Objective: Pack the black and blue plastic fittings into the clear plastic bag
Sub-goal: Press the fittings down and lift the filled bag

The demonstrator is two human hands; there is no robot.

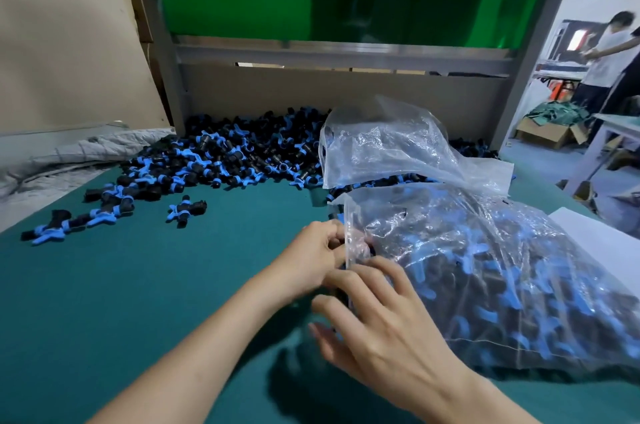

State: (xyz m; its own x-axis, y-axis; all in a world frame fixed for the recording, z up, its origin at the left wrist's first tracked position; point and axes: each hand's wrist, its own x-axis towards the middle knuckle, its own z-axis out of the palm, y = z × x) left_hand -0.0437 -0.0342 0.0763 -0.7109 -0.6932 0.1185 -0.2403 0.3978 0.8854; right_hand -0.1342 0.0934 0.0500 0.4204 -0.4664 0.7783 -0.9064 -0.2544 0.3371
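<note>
Head view: bag (502, 285) lies on green mat (138, 285), right of centre, packed with black-blue fittings, mouth facing left. Left hand (311, 257) at mouth, fingers curled, pinching bag edge. Right hand (388, 330) flat on bag just beside mouth, fingers spread, gripping nothing. Loose fittings (225, 153) heaped at mat's far side, some strays nearer left. Second bag (398, 143), crumpled, behind first. Person (606, 56) standing far right.
</note>
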